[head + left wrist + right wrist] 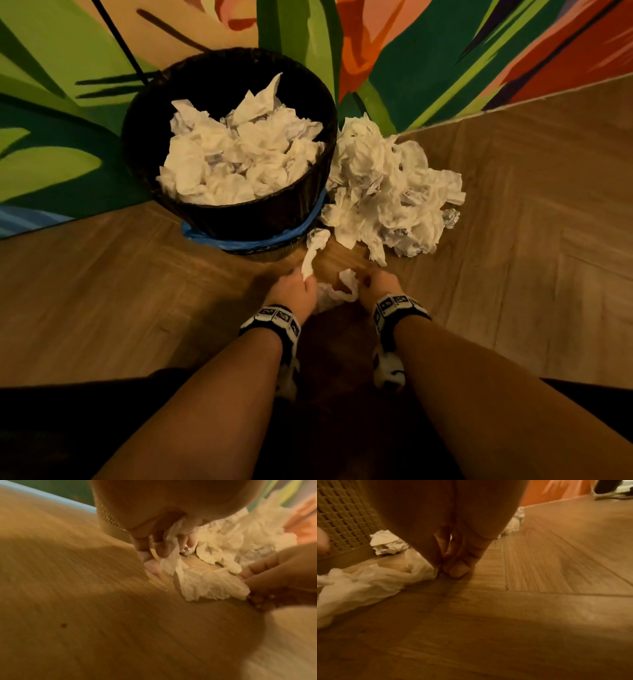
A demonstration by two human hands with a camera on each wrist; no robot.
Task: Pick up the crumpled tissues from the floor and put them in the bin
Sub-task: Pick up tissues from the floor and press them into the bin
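A black woven bin (239,219), heaped with white tissues (239,154), stands against the painted wall. A big pile of crumpled tissues (387,185) lies on the floor to its right. In front of the bin, my left hand (301,279) grips a long twisted tissue (310,260); the left wrist view shows my fingers (164,550) curled round it (169,561). My right hand (364,282) is down at the floor and pinches the edge of a flattened tissue (344,286) lying between the hands. The right wrist view shows its fingertips (450,568) at the edge of that tissue (368,582).
The wood floor (137,291) runs left and right of the hands. A painted wall (445,51) rises behind the bin. A small crumpled tissue (388,543) sits at the bin's mesh wall (342,513). My knees fill the bottom of the head view.
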